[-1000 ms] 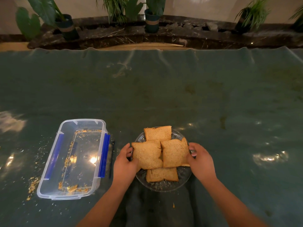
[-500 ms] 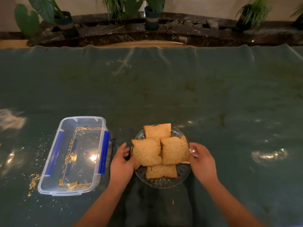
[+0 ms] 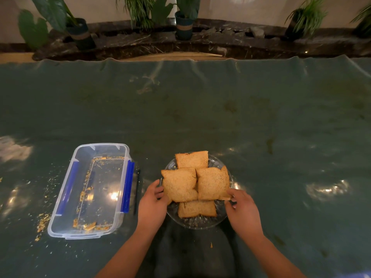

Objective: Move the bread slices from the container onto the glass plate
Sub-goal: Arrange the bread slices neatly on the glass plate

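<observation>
Glass plate (image 3: 200, 222) on green surface (image 3: 220, 117), near edge. Four bread slices (image 3: 197, 184) on plate, overlapping, one far, two middle, one near. Left hand (image 3: 152, 205) at plate's left rim, fingers loosely curled, tips touching left middle slice; firm grip: cannot tell. Right hand (image 3: 244, 212) at right rim, fingertips pinching corner of right middle slice. Clear container (image 3: 90, 189) with blue clips left of plate, holding only crumbs. Crumbs (image 3: 43, 223) scattered beside container.

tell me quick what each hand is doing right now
Left hand: open, fingers at the left edge of the bread slices, holding nothing.
Right hand: fingertips pinched by the glass plate rim; cannot tell what it grips.
</observation>
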`<action>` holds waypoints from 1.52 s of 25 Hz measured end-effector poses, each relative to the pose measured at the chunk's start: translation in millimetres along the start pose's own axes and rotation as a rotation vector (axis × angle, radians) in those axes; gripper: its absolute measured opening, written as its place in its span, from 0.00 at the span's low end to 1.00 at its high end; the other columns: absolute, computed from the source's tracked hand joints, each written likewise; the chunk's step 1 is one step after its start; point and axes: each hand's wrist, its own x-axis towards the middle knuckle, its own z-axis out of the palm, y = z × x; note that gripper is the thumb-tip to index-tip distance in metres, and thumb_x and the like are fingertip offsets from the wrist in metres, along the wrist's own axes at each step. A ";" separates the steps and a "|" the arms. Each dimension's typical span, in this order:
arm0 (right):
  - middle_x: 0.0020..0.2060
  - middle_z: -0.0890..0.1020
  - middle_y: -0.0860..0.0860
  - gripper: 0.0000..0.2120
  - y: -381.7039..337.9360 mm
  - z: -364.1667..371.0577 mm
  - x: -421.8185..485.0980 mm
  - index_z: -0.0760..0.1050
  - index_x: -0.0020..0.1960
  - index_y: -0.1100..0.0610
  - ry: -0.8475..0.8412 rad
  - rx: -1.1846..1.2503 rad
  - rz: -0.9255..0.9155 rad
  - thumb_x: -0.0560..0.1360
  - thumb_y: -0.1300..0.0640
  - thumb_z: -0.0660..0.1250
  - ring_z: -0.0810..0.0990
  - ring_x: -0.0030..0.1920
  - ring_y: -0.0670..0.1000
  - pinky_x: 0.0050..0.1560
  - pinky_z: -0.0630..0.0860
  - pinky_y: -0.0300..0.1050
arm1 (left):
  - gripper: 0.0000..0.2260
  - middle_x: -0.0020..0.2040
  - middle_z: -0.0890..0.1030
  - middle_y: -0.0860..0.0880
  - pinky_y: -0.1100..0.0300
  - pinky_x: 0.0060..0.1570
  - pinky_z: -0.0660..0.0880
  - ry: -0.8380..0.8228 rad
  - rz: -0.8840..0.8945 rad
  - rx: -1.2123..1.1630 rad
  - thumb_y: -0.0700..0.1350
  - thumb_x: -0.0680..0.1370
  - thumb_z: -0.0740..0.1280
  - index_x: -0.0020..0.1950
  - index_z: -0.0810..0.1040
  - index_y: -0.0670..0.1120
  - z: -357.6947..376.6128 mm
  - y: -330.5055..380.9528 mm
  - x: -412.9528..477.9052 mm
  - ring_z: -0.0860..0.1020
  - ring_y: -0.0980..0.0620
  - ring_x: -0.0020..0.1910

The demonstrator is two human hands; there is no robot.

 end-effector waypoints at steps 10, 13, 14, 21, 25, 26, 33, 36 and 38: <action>0.53 0.81 0.46 0.18 -12.0 -14.2 44.0 0.76 0.62 0.52 -0.021 -0.013 0.010 0.72 0.60 0.67 0.74 0.58 0.52 0.50 0.75 0.48 | 0.27 0.61 0.78 0.53 0.49 0.60 0.76 0.009 -0.017 0.002 0.41 0.76 0.66 0.75 0.66 0.51 4.8 14.1 22.1 0.77 0.51 0.59; 0.55 0.82 0.47 0.18 -14.2 -10.7 51.2 0.76 0.62 0.52 -0.035 -0.013 -0.002 0.72 0.60 0.67 0.75 0.56 0.50 0.50 0.75 0.47 | 0.28 0.63 0.77 0.53 0.49 0.60 0.75 -0.011 0.003 0.031 0.41 0.75 0.67 0.74 0.66 0.52 6.2 14.1 22.1 0.76 0.52 0.59; 0.55 0.82 0.48 0.18 -13.6 -9.3 51.2 0.76 0.62 0.52 -0.040 -0.007 -0.003 0.73 0.60 0.67 0.76 0.54 0.50 0.50 0.76 0.47 | 0.28 0.64 0.77 0.53 0.49 0.61 0.75 -0.023 0.006 0.045 0.40 0.75 0.67 0.75 0.66 0.52 6.2 13.5 22.2 0.76 0.53 0.59; 0.58 0.80 0.48 0.20 -10.6 -10.8 50.5 0.74 0.64 0.51 -0.076 0.029 0.009 0.73 0.60 0.67 0.78 0.47 0.46 0.42 0.72 0.39 | 0.29 0.68 0.75 0.52 0.48 0.61 0.75 -0.033 0.031 0.100 0.42 0.76 0.67 0.76 0.63 0.53 4.7 13.9 21.1 0.75 0.54 0.61; 0.59 0.79 0.49 0.21 -14.3 -10.1 52.5 0.73 0.65 0.52 -0.068 -0.001 0.003 0.73 0.60 0.68 0.79 0.52 0.51 0.50 0.78 0.48 | 0.33 0.73 0.71 0.52 0.45 0.63 0.75 -0.023 0.030 0.058 0.41 0.75 0.67 0.78 0.58 0.54 8.3 17.6 19.4 0.74 0.51 0.66; 0.59 0.80 0.49 0.22 -15.1 -9.7 52.9 0.73 0.66 0.53 -0.072 -0.011 0.003 0.72 0.60 0.68 0.79 0.53 0.51 0.51 0.78 0.50 | 0.34 0.73 0.70 0.53 0.44 0.63 0.75 -0.035 0.034 0.058 0.40 0.75 0.67 0.78 0.58 0.55 9.1 18.7 20.6 0.73 0.50 0.67; 0.57 0.80 0.51 0.24 -17.8 -9.9 51.1 0.73 0.67 0.51 -0.129 -0.053 -0.023 0.71 0.61 0.68 0.77 0.55 0.53 0.54 0.77 0.50 | 0.33 0.66 0.75 0.56 0.56 0.54 0.74 -0.124 0.062 0.152 0.41 0.74 0.65 0.77 0.60 0.56 11.4 26.5 29.8 0.75 0.55 0.59; 0.57 0.79 0.50 0.25 -16.7 -11.8 50.3 0.73 0.68 0.52 -0.132 -0.046 -0.021 0.71 0.60 0.67 0.77 0.56 0.53 0.55 0.77 0.51 | 0.33 0.71 0.72 0.52 0.49 0.62 0.74 -0.112 0.033 0.119 0.43 0.75 0.66 0.78 0.59 0.55 11.8 25.3 26.1 0.73 0.53 0.64; 0.59 0.79 0.50 0.24 -14.7 -12.5 49.6 0.72 0.68 0.52 -0.134 -0.034 -0.032 0.72 0.60 0.67 0.77 0.56 0.52 0.55 0.78 0.52 | 0.32 0.72 0.72 0.52 0.43 0.64 0.73 -0.072 0.027 0.075 0.45 0.75 0.67 0.77 0.60 0.55 9.4 21.0 21.0 0.72 0.50 0.67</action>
